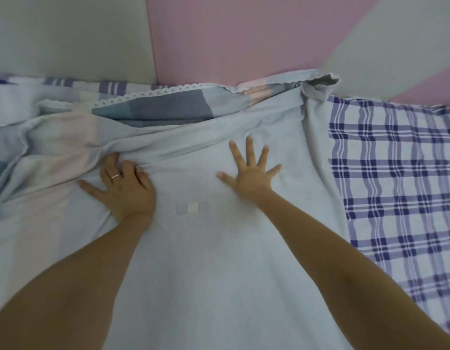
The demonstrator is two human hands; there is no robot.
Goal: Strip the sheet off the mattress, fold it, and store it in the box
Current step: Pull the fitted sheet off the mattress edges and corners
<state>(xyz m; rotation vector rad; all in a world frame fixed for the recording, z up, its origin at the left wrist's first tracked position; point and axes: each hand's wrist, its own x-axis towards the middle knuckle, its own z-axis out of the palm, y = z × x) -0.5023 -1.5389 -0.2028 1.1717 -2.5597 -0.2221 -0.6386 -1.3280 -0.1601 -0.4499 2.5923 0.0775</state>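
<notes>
- Two bare forearms, the left and the right, reach forward from the bottom edge across a pale blue sheet that lies spread over the bed.
- The sheet fills the middle of the view. It is smooth and flat in the near part, and between the arms it carries a small patch of coloured squares.
- The left hand, with a ring on one finger, grips a raised ridge of the sheet. Its fingers curl into the fold, and the little finger stretches out to the left along the fabric.
- The right hand rests palm down on the sheet just right of centre, fingers straight and spread wide, holding nothing.
- From the left hand, creases run out to the left and up toward the far right corner, where the sheet is bunched against the wall.
- Beyond the hands the sheet turns over and shows blocks of blue, grey and pink, edged with a strip of white lace trim.
- On the right a purple-and-white checked cloth lies flat beside the sheet, whose edge overlaps it.
- At the far side the bedding meets a wall of pale grey panels with a pink panel between them.
</notes>
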